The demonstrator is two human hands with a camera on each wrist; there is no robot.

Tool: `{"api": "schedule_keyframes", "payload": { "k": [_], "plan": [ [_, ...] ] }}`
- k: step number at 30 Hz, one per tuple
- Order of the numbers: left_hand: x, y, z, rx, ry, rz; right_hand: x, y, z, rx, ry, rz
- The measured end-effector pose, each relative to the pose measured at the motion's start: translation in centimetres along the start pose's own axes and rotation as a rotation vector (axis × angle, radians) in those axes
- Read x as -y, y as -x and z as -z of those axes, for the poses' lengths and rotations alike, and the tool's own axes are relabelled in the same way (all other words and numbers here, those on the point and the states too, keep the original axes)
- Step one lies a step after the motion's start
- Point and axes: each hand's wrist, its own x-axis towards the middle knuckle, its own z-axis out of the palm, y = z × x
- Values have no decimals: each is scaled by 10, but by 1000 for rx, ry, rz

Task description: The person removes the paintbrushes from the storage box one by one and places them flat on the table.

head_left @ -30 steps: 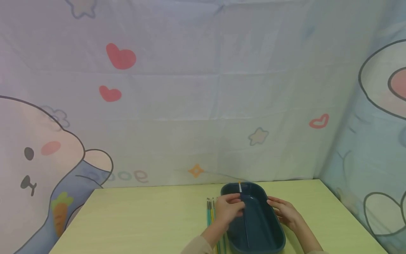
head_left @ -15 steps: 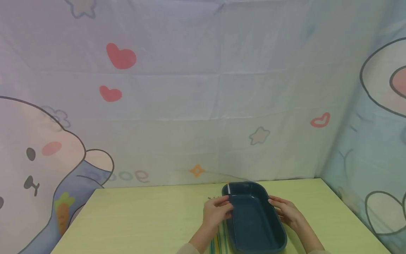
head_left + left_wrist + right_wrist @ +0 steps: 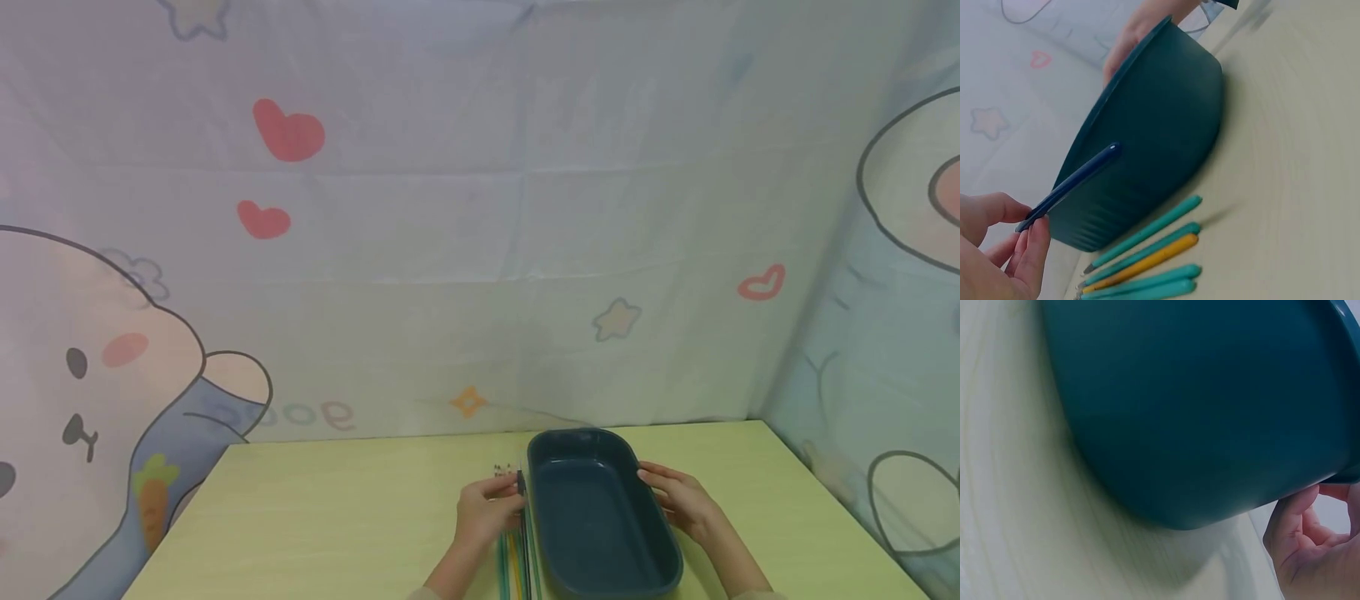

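Note:
My left hand [image 3: 482, 510] pinches a dark blue paintbrush [image 3: 1077, 182] between thumb and fingers. It is just left of a dark teal plastic basin [image 3: 600, 508], above a row of paintbrushes [image 3: 1157, 257] with teal and yellow handles. In the left wrist view the blue handle passes in front of the basin's outer wall, its rounded end towards me. My right hand [image 3: 686, 502] holds the basin's right rim, its fingers curled at the edge in the right wrist view. Nothing lies inside the basin. The row's tips are partly behind my left hand in the head view.
The pale yellow-green table [image 3: 337, 517] reaches back to a printed cloth [image 3: 420, 250] with hearts, stars and cartoon animals. The paintbrush row lies close along the basin's left side.
My left hand has moved left with the blue paintbrush, from over the basin's inside to beyond its left rim, above the row. My right hand stays at the right rim.

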Motion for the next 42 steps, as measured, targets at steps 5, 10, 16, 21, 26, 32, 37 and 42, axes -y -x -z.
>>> {"api": "schedule_keyframes", "payload": {
  "k": [5, 10, 16, 21, 26, 32, 37, 42],
  "plan": [
    [8, -5, 12, -13, -35, 8, 0, -1, 0, -1, 3, 1],
    [16, -9, 22, -21, -31, 8, -1, -1, 0, 4, 9, 6],
    [22, -12, 29, -34, -102, -8, -1, -1, -1, -3, 5, 1],
    [26, -15, 33, -37, -202, -41, -1, -1, -1, -6, 1, -4],
    [29, -20, 34, -65, -296, -60, -1, 0, 0, -4, 4, -3],
    [33, -22, 31, -58, -373, -51, -2, 0, 0, -3, 0, -2],
    [35, -22, 28, -62, -426, -76, -1, 0, 0, -2, -11, -5],
    [34, -22, 26, -89, -488, -109, -1, 0, 0, 2, -8, -1]
  ]
}}
